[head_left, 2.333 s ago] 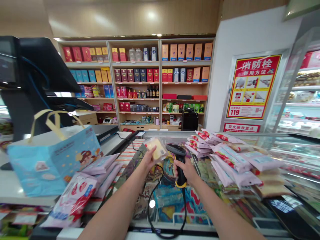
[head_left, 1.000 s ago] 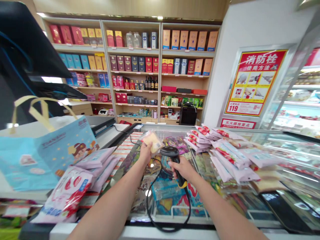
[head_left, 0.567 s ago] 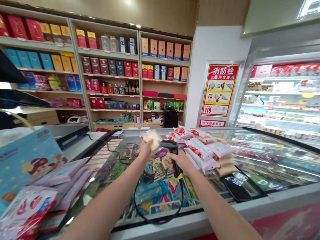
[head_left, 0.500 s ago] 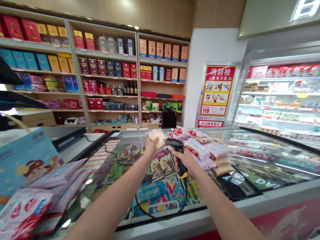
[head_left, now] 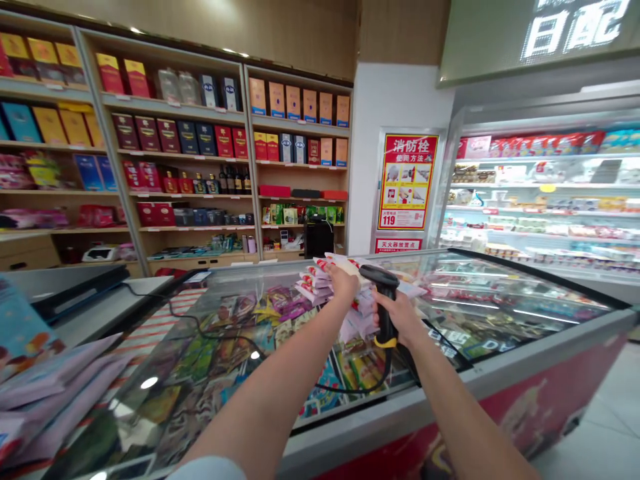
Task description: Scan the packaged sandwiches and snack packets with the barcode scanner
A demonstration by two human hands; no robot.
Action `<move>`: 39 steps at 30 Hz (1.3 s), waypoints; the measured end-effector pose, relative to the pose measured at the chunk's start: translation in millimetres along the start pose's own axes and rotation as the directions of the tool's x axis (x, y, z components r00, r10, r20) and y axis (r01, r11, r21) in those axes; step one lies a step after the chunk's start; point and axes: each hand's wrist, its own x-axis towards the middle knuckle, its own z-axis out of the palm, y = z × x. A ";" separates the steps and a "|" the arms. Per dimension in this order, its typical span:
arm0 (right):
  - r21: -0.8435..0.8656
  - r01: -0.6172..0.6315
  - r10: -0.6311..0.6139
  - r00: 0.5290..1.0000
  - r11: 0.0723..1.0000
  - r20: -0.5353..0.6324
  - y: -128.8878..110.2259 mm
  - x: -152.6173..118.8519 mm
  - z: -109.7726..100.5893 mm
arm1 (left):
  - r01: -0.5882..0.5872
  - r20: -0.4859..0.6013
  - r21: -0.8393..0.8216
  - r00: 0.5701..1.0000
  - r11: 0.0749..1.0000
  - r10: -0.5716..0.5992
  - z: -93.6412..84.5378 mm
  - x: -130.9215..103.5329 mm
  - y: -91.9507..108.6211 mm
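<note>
Right hand [head_left: 394,313] grasps the black scanner [head_left: 384,283] by its near-upright handle, the nose above the fingers pointing leftward. Just beside that nose, the left hand [head_left: 344,283] grips a pale packet [head_left: 351,267], its long axis unclear.

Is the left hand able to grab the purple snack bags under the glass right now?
Probably not: the left hand is above the glass, which covers the purple snack bags. It also seems busy holding a pale packet.
</note>
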 end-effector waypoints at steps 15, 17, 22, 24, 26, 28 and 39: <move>-0.003 -0.093 0.093 0.991 0.996 0.099 26.5 -3.1 34.1 | -0.113 -0.006 0.438 0.992 0.892 0.129 -147.1 -48.9 5.3; 0.008 -0.101 0.099 0.983 0.995 0.154 30.8 -5.6 52.5 | -0.131 -0.165 0.434 0.961 0.891 0.222 -212.3 -61.4 0.4; -0.030 -0.088 0.093 0.945 0.996 0.314 47.5 -9.7 100.9 | -0.005 -0.418 0.733 0.786 0.680 0.456 -406.2 -116.5 -4.1; -0.035 -0.080 0.087 0.929 0.996 0.359 55.9 -7.0 116.8 | 0.064 -0.413 0.800 0.780 0.597 0.470 -473.1 -143.7 -11.7; -0.039 -0.078 0.087 0.919 0.996 0.385 63.9 -2.1 130.5 | 0.129 -0.399 0.827 0.820 0.547 0.410 -519.4 -165.8 -25.3; -0.044 -0.076 0.087 0.911 0.996 0.404 70.6 3.9 142.7 | 0.128 -0.307 0.863 0.901 0.488 0.306 -540.0 -177.8 -41.6; -0.079 -0.097 0.122 0.892 0.992 0.436 103.4 27.0 178.9 | 0.033 -0.020 0.956 0.999 0.291 -0.046 -408.6 -109.3 -69.0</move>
